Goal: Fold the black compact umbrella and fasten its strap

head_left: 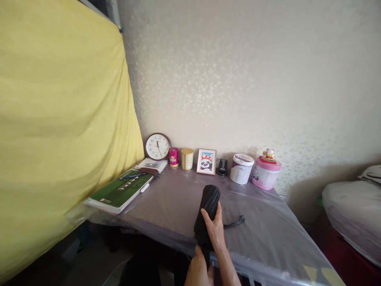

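A folded black umbrella point(206, 210) leans over the front part of the table, its rounded end pointing away from me. My right hand point(216, 228) is wrapped round the umbrella's body from the right side, thumb on top. Lower down, at the near end, my left hand point(198, 270) grips the dark handle; part of this hand is cut off by the bottom edge of the view. A black strap point(235, 222) lies on the table to the right of the umbrella.
Along the wall stand a round clock point(158, 146), a pink tin point(174, 157), a yellow-lidded jar point(187, 159), a framed panda picture point(206, 161), a small black object point(222, 167) and two tubs point(242, 169). A green book point(122, 190) lies left. Yellow cloth hangs beside it.
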`<state>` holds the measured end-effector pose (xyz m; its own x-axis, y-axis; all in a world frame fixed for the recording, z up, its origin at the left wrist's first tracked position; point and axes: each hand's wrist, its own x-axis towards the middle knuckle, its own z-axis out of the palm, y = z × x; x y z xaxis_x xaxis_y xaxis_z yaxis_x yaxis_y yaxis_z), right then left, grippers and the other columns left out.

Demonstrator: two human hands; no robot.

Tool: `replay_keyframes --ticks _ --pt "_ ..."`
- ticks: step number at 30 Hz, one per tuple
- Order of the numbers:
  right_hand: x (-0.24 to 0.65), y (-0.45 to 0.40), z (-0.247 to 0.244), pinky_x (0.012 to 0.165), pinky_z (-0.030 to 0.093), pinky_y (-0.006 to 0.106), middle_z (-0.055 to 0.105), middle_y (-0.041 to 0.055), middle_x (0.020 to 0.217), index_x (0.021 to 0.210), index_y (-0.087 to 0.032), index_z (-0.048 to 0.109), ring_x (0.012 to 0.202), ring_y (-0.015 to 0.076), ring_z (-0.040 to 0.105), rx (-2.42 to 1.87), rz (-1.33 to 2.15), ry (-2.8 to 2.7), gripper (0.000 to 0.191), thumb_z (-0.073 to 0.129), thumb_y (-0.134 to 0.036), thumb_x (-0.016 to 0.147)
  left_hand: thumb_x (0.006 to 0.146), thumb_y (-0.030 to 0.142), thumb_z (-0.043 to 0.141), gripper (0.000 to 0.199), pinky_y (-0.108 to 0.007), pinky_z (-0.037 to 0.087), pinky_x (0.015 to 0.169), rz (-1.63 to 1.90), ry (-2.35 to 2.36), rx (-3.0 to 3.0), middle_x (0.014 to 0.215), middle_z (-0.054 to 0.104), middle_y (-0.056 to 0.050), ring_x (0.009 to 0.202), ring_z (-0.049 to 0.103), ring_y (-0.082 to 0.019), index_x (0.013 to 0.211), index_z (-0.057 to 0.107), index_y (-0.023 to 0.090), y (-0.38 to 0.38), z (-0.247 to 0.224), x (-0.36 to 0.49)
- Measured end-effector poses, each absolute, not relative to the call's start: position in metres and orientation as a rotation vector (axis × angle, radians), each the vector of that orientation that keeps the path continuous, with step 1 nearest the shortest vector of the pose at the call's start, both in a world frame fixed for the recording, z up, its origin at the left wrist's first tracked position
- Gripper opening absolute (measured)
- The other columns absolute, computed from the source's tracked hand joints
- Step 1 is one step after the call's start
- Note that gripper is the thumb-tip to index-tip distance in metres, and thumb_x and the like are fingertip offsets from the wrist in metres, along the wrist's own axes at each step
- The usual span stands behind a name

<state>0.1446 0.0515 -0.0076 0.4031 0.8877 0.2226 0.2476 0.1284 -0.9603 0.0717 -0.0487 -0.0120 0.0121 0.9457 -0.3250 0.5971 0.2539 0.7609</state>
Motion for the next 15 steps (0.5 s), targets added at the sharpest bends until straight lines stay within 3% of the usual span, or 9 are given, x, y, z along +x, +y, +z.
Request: replay_keyframes --ticks 3,5,8,11,13,15 --pt "0.143 0.045 0.002 0.096 0.037 0.036 0.048 0.0111 0.128 0.134 -0.016 0.028 0.118 0.0265 0.043 -1.373 0.734 -1.002 0.086 0.062 -0.050 0.063 0.080 0.027 0.041 0.059 -0.034 0.038 0.084 0.359 1.791 1.599 0.112 0.055 -0.021 0.104 0.052 -0.028 0.131 0.025 0.001 -0.050 -0.004 0.065" --pt "0.145 0.040 0.009 0.087 0.045 0.034 0.056 0.0089 0.119 0.134 -0.018 0.030 0.107 0.0256 0.053 -1.302 0.896 -0.895 0.085 0.064 -0.050 0.062 0.078 0.030 0.045 0.057 -0.032 0.040 0.079 0.429 1.700 1.586 0.104 0.058 -0.019 0.096 0.056 -0.027 0.126 0.033 0.003 -0.050 0.000 0.061" --pt "0.149 0.032 0.017 0.071 0.052 0.033 0.064 0.0056 0.103 0.130 -0.020 0.035 0.086 0.0234 0.063 -1.135 1.179 -0.756 0.078 0.064 -0.049 0.064 0.077 0.037 0.042 0.036 -0.027 0.042 0.061 0.582 1.269 1.377 0.068 0.060 -0.006 0.063 0.057 -0.018 0.099 0.052 0.011 -0.048 0.002 0.059" --pt "0.151 0.026 0.023 0.066 0.053 0.031 0.066 0.0032 0.096 0.125 -0.022 0.043 0.081 0.0221 0.064 -1.024 1.292 -0.716 0.067 0.062 -0.050 0.067 0.076 0.035 0.037 0.026 -0.024 0.038 0.051 0.641 0.959 1.163 0.046 0.046 0.003 0.043 0.044 -0.011 0.077 0.054 0.015 -0.047 -0.002 0.062" --pt "0.152 0.025 0.025 0.065 0.053 0.031 0.066 0.0023 0.096 0.125 -0.023 0.042 0.081 0.0217 0.064 -1.034 1.291 -0.734 0.068 0.063 -0.049 0.066 0.073 0.029 0.040 0.022 -0.024 0.038 0.052 0.659 1.055 1.154 0.047 0.046 0.004 0.046 0.047 -0.012 0.084 0.053 0.016 -0.048 -0.007 0.065" --pt "0.151 0.026 0.026 0.065 0.053 0.030 0.066 0.0017 0.095 0.128 -0.025 0.039 0.079 0.0210 0.064 -1.089 1.244 -0.774 0.071 0.065 -0.048 0.065 0.071 0.022 0.044 0.033 -0.025 0.041 0.061 0.679 1.277 1.262 0.062 0.057 0.000 0.063 0.057 -0.015 0.103 0.050 0.015 -0.049 -0.014 0.067"
